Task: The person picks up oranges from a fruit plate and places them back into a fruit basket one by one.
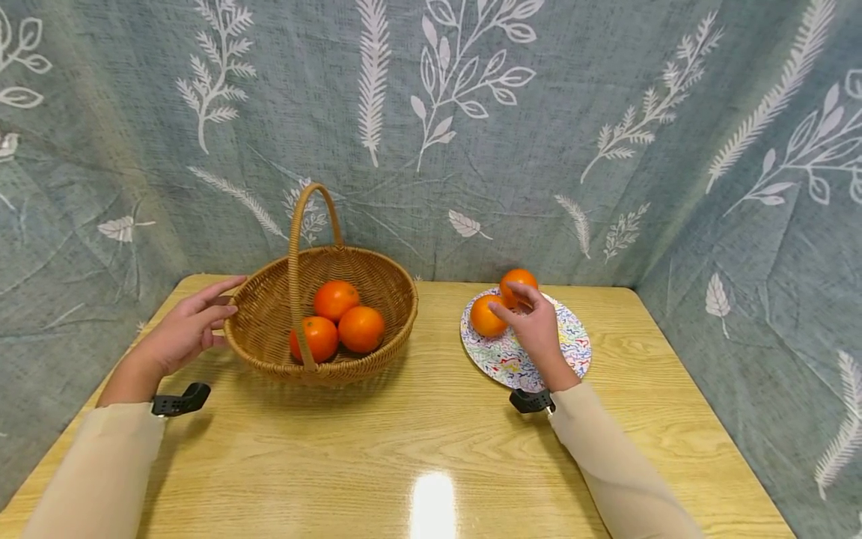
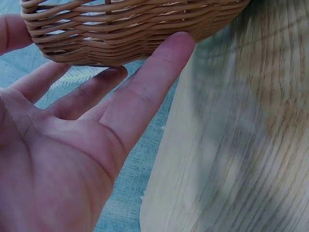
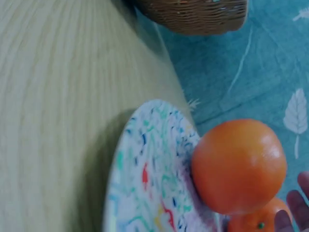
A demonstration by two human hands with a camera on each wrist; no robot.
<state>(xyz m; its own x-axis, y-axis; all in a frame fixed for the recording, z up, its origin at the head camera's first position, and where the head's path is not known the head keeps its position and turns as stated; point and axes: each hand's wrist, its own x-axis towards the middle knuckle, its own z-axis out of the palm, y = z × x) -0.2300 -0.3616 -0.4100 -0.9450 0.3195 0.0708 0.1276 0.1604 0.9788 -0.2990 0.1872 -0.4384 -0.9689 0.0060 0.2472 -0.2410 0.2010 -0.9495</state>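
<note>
A wicker basket [image 1: 350, 367] with a tall handle holds three oranges [image 1: 361, 329]. At its left rim is the left hand [image 1: 182, 329], fingers extended; in the left wrist view, fingertips of this hand [image 2: 77, 140] lie against the woven side [image 2: 120, 34]. On the right, a patterned plate [image 1: 572, 344] bears two oranges [image 1: 488, 316]. Over the plate hovers the right hand [image 1: 536, 327], thumb and fingers spread around the oranges without a visible grip. The right wrist view has one orange [image 3: 239, 166] large beside the fingertips of the right hand [image 3: 295, 205].
Both containers stand on a light wooden table [image 1: 350, 449], the basket left and the plate right, with a gap between them. A blue-grey leaf-patterned cloth [image 1: 404, 150] hangs behind and at both sides.
</note>
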